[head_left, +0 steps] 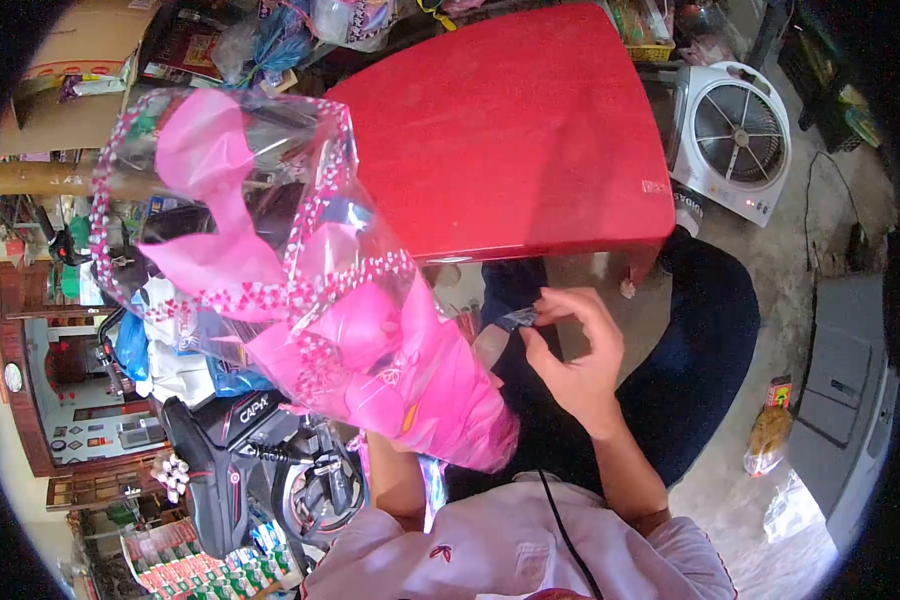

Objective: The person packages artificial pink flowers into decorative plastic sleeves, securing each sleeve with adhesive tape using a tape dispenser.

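Observation:
A pink bouquet-like bundle [370, 350] in clear film with a pink and white heart border leans across the left half of the view, its narrow end low near my chest. My left forearm reaches up behind this lower end, which hides my left hand and its fingers. To the right of the bundle, my right hand [585, 365] is raised over my lap, its fingers curled. A small clear strip [520, 318] is at its fingertips, with the thumb a little below. A pale round object [490, 345], partly hidden, lies beside the bundle.
A red table [510, 140] stands ahead of my knees. A white box fan [738, 135] is at the right, with a grey cabinet [842, 375] nearer. At the left are a black motorbike [225, 470], cardboard boxes [80, 40] and packed goods. Plastic bags lie on the floor at right.

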Tool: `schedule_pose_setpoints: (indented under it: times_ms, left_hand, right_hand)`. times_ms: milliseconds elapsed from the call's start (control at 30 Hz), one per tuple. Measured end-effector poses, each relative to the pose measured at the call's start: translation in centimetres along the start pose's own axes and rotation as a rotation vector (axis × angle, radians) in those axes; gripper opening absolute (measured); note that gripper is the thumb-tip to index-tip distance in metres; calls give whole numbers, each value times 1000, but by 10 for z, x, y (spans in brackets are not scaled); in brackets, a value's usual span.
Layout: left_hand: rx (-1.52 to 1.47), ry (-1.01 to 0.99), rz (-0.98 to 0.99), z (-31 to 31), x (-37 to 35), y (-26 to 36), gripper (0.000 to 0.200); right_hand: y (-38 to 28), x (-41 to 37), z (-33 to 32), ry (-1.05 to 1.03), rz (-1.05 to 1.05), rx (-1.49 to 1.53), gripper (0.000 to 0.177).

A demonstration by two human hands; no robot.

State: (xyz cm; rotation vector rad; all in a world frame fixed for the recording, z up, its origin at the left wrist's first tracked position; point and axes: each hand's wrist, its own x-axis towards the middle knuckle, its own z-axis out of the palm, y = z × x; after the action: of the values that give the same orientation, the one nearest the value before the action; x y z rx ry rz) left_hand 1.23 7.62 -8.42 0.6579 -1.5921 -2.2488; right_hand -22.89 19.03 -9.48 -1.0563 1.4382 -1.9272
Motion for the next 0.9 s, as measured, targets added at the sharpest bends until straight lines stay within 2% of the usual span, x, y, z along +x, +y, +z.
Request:
schedule_pose_setpoints:
  times_ms: [67, 100, 200, 500, 700, 900]
  left_hand:
    - [46, -39, -9, -2, 1, 4, 128]
    - [64, -51, -17, -1, 1, 5, 127]
    - [124, -100, -32, -3, 1, 9, 126]
    - [254, -196, -53, -7, -3, 18, 123]
    - [330, -247, -58, -9, -7, 26, 120]
    - [395, -296, -57, -12, -11, 33, 118]
  right_hand:
    - [-2, 3, -6, 2, -182, -109, 41]
    - [-6, 4, -5, 23, -196, -156, 32]
    - [-8, 3, -6, 21, -196, -167, 25]
    - [-5, 6, -7, -35, -243, -206, 22]
    - [-8, 7, -10, -168, -163, -148, 15]
    - [-7, 7, -17, -366, 99, 163, 7]
